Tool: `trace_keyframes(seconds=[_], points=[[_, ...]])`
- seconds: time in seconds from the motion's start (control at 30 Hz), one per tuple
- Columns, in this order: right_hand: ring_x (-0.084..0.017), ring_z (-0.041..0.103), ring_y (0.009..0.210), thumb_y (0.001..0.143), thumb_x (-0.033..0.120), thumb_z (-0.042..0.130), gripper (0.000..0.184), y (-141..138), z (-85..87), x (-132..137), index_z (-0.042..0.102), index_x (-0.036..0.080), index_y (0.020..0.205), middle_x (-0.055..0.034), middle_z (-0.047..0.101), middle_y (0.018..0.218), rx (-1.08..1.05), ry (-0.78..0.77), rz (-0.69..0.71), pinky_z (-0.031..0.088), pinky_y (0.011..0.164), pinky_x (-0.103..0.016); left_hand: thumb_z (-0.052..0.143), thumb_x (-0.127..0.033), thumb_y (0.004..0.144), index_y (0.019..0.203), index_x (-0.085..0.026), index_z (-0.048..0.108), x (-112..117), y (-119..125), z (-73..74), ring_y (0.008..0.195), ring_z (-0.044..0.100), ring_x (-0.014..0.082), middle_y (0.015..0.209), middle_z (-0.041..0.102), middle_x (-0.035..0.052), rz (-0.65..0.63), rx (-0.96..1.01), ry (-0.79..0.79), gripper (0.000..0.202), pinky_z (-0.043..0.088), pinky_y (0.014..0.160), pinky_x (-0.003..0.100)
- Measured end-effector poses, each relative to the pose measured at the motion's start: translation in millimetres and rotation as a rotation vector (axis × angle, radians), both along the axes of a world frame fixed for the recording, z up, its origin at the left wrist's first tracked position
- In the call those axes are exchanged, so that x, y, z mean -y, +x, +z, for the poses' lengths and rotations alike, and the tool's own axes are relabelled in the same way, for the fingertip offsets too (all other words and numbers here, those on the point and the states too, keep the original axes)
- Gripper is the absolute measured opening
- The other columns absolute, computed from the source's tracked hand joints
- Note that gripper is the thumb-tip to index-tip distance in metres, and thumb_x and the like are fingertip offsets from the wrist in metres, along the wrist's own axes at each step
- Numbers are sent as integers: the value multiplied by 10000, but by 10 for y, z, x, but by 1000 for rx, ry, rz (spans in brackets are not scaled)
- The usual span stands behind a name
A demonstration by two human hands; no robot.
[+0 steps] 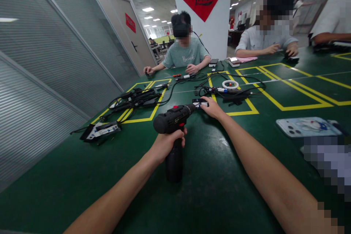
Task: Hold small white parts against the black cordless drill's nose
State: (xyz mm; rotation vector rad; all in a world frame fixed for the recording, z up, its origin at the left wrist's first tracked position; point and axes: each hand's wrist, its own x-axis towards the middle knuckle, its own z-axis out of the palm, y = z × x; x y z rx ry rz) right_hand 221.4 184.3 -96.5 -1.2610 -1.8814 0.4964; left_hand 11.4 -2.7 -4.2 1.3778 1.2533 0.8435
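Observation:
My left hand is wrapped round the grip of a black cordless drill with red trim, which I hold above the green table. The drill's nose points right and away, toward a small black and white part on the table. My right hand reaches out to that part, fingers closed on its right end, right at the drill's tip.
A pile of black cables and tools lies at the left, a black device nearer. More cables and a white tape roll lie ahead. A phone lies at the right. Two people sit across the table; yellow lines mark it.

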Motion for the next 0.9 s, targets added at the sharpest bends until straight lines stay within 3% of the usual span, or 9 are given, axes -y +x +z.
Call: trace_keyframes(seconds=[0.9], points=[[-218,553,1018,822,329,531,461,5,-22,-15,532,207,1266,-89,553,1139,16,18,1,414,973,-358,563,-241,757,823,-145,585,6,26,14,561,521,133,617,576,9,25,59,-20,119,381,579,259]])
